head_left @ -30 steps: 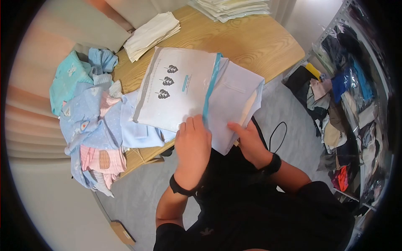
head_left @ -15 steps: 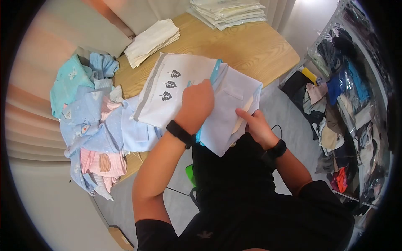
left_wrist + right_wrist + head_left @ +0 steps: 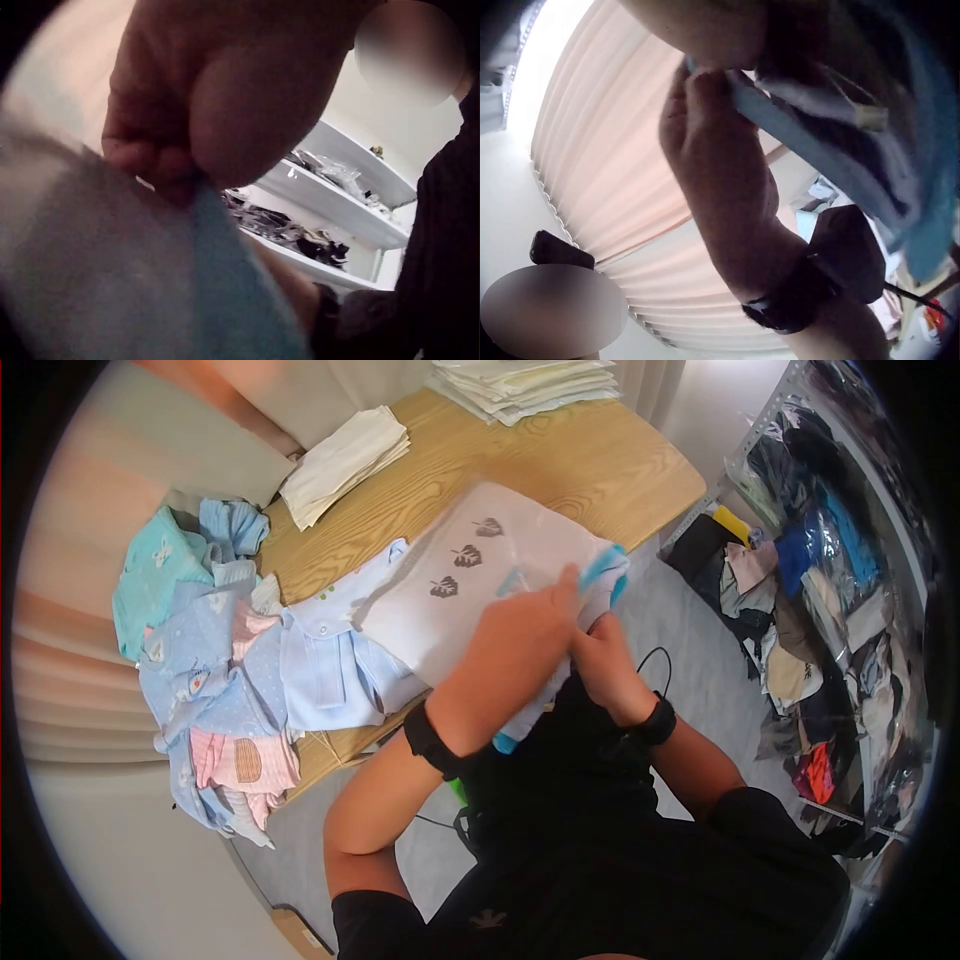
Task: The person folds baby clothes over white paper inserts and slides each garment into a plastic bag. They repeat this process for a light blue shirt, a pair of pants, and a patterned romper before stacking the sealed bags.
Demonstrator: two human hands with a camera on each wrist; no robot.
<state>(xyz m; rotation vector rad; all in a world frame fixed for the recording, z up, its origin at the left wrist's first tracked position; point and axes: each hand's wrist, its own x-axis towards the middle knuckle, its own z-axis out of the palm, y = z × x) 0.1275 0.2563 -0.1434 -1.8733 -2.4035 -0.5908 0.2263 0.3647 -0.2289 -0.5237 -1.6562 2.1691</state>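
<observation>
A white plastic bag with dark leaf prints and a blue-edged mouth tilts over the table's front edge. My left hand pinches the blue edge, its fingertips on the blue strip in the left wrist view. Close beside it, my right hand holds the pale folded garment at the bag's mouth; its fingertips are hidden. In the right wrist view the mouth gapes, and a small tag on a string shows there. A light blue baby garment lies on the table left of the bag.
Piled baby clothes cover the left end of the wooden table. Behind the bag lie a stack of cream cloths and several packed bags. Shelving with bagged clothes stands at right.
My left hand has moved right along the bag's mouth, bringing the blue edge with it toward my right hand. The bag has swung right and now hides most of the folded garment.
</observation>
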